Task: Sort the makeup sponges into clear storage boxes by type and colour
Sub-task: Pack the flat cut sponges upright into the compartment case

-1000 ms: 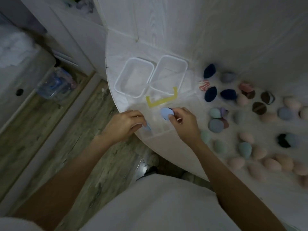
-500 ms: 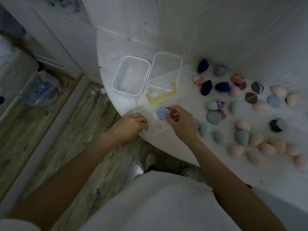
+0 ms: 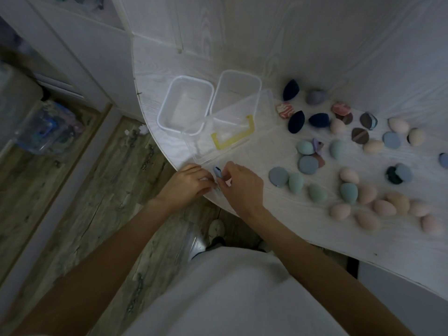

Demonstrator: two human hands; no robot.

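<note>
Right now our right hand [image 3: 242, 187] pinches a small light-blue sponge [image 3: 217, 171] between thumb and fingertips at the near edge of the white table [image 3: 303, 238]. Our left hand [image 3: 186, 184] sits just beside it with fingers curled; whether it also grips the sponge we cannot tell. Both hands hover over a clear divided storage box [image 3: 261, 151] with a yellow latch [image 3: 232, 139]. Beyond it stand two clear tubs [image 3: 185, 105]. Loose sponges [image 3: 349, 192] in navy, teal, blue and pink lie scattered to the right.
</note>
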